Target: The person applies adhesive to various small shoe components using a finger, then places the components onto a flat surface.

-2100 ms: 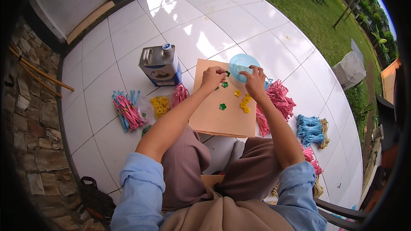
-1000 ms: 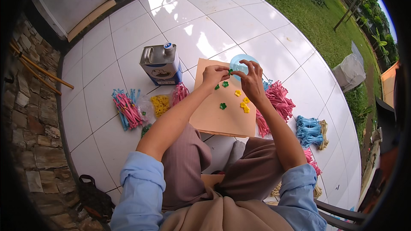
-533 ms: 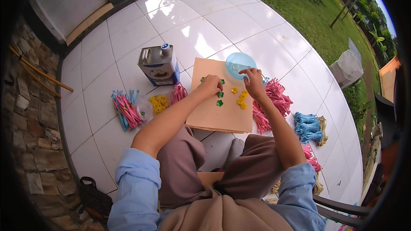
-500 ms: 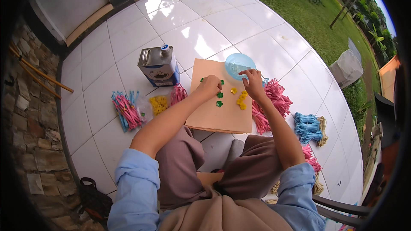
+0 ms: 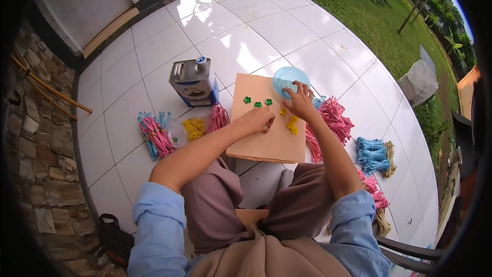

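Observation:
My left hand [image 5: 258, 120] lies low over the tan cardboard sheet [image 5: 251, 146], fingers curled together and pointing down. Whatever its fingertips hold, if anything, is hidden. Just beyond it are three small green flower-shaped pieces [image 5: 257, 104]. My right hand [image 5: 301, 102] reaches over the near rim of a light-blue plastic bowl [image 5: 279, 74], thumb and fingers bent but apart, nothing visible between them. Left of the right wrist, several yellow flower-shaped pieces [image 5: 292, 125] form a small cluster, with another yellow piece [image 5: 283, 112] apart from them.
A blue-and-white metal can [image 5: 193, 84] stands left of the cardboard. Nearby lie pink-and-blue stem bundles [image 5: 156, 136] and a clear bag of yellow pieces [image 5: 194, 129]. Pink bundles [image 5: 335, 118] and blue bundles [image 5: 371, 155] lie to the right on white tiles [image 5: 256, 7].
My left hand has come nearer to me, over the spot where lower green pieces showed. Another green piece now shows in the upper row. My right hand stays at the bowl, its fingers shifted.

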The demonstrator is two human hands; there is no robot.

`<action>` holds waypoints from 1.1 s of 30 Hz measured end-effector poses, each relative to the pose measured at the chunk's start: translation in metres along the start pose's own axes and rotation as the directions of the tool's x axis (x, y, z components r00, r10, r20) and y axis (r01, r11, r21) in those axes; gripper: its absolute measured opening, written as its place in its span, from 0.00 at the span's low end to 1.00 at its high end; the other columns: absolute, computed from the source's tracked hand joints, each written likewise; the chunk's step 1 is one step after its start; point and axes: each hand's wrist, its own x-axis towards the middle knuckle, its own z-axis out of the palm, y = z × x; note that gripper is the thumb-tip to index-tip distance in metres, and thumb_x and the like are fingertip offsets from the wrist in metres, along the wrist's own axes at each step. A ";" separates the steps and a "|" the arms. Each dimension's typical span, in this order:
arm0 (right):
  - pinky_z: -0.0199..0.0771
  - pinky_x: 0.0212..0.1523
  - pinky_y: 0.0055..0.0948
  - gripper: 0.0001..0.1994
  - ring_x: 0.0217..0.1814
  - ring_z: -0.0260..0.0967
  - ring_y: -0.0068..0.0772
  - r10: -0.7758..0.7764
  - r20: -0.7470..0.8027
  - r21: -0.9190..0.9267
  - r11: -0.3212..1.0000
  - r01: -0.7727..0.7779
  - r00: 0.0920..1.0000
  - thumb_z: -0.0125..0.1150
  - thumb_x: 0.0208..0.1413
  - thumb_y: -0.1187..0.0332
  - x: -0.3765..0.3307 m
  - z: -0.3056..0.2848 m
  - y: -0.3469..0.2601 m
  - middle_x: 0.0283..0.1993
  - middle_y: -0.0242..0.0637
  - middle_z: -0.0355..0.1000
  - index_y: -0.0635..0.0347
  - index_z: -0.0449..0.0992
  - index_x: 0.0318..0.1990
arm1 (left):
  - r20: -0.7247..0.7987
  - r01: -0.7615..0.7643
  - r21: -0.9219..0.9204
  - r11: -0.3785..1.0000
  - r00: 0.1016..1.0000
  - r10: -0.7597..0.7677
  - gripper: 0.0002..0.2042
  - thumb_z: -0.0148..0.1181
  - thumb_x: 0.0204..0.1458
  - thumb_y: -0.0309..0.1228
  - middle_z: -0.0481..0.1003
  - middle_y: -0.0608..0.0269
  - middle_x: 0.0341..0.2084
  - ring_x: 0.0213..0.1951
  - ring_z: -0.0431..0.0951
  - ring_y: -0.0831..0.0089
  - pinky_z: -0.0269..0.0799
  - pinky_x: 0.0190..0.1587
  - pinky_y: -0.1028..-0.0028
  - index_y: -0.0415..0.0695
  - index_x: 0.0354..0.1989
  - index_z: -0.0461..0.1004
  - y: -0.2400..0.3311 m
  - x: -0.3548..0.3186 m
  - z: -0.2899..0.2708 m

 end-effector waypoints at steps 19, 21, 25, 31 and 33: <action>0.48 0.55 0.47 0.16 0.58 0.48 0.44 -0.099 -0.131 0.142 0.983 0.118 0.986 0.57 0.40 0.67 0.003 -0.026 -0.013 0.52 0.39 0.56 0.47 0.70 0.41 | 0.006 0.194 -0.941 0.277 0.828 -0.561 0.11 0.57 0.46 0.23 0.74 0.54 0.33 0.32 0.77 0.72 0.76 0.37 0.81 0.31 0.38 0.71 -0.018 0.010 -0.033; 0.48 0.55 0.45 0.16 0.57 0.49 0.44 -0.176 -0.197 0.220 0.951 0.219 0.964 0.57 0.40 0.70 0.003 -0.040 -0.022 0.52 0.39 0.56 0.48 0.70 0.40 | 0.000 0.127 -0.976 0.179 0.814 -0.581 0.13 0.56 0.48 0.23 0.74 0.54 0.33 0.34 0.77 0.72 0.75 0.40 0.81 0.30 0.41 0.69 -0.022 0.010 -0.031; 0.49 0.55 0.43 0.19 0.56 0.51 0.44 -0.379 -0.284 0.145 0.891 0.430 0.881 0.56 0.38 0.75 -0.001 -0.057 -0.039 0.53 0.37 0.57 0.45 0.70 0.42 | -0.010 0.084 -0.988 0.131 0.805 -0.593 0.12 0.56 0.48 0.23 0.73 0.54 0.35 0.37 0.76 0.71 0.74 0.42 0.81 0.30 0.40 0.69 -0.022 0.011 -0.031; 0.49 0.55 0.43 0.20 0.55 0.52 0.43 -0.434 -0.270 0.097 0.876 0.472 0.860 0.55 0.38 0.76 -0.001 -0.056 -0.041 0.53 0.37 0.57 0.42 0.72 0.43 | -0.010 0.058 -0.993 0.102 0.821 -0.570 0.11 0.54 0.49 0.22 0.72 0.54 0.36 0.38 0.75 0.70 0.74 0.44 0.80 0.29 0.40 0.69 -0.018 0.014 -0.032; 0.49 0.55 0.44 0.20 0.55 0.53 0.43 -0.426 -0.280 0.083 0.882 0.463 0.861 0.55 0.38 0.76 0.001 -0.055 -0.039 0.53 0.37 0.57 0.42 0.72 0.42 | -0.010 0.051 -0.995 0.091 0.822 -0.569 0.11 0.54 0.49 0.22 0.71 0.54 0.37 0.39 0.75 0.70 0.73 0.45 0.80 0.29 0.40 0.69 -0.018 0.015 -0.032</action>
